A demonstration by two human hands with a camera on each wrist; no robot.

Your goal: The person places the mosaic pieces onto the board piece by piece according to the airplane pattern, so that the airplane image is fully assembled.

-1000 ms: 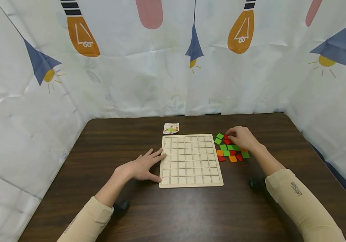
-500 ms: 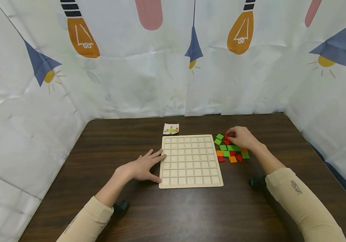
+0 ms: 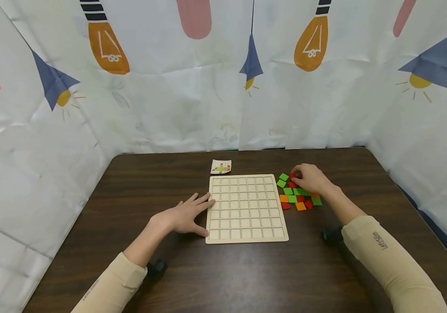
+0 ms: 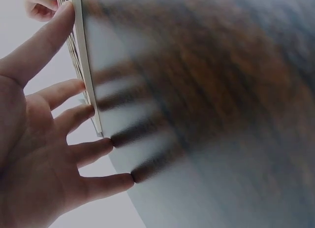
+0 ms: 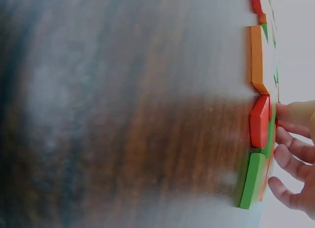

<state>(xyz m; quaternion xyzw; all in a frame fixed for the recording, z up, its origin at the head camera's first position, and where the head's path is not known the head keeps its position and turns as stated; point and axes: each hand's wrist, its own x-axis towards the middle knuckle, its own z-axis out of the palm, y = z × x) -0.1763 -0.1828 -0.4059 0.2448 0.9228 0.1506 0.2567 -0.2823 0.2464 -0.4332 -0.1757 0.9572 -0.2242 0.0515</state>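
A square pale wooden board [image 3: 246, 213] with a raised grid lies on the dark table. My left hand [image 3: 182, 218] rests at its left edge with fingers spread straight, thumb at the near corner and fingertips on the rim. In the left wrist view the left fingers [image 4: 74, 117] line up along the board's edge. To the board's right, my right hand [image 3: 311, 177] reaches over flat coloured tiles. Its thumb and forefinger pinch a red tile [image 3: 292, 176] at the far side of the group, partly hidden by the fingers.
Several green, red and orange tiles, such as an orange tile [image 3: 300, 206] and a green tile [image 3: 284, 177], lie close together beside the board. A small picture card [image 3: 221, 166] lies beyond the board. A printed curtain [image 3: 168, 108] stands behind the brown table [image 3: 149, 174].
My right hand has shifted very slightly left at the red tiles, and its fingers have moved a little. My left hand stays in place on the board's edge.
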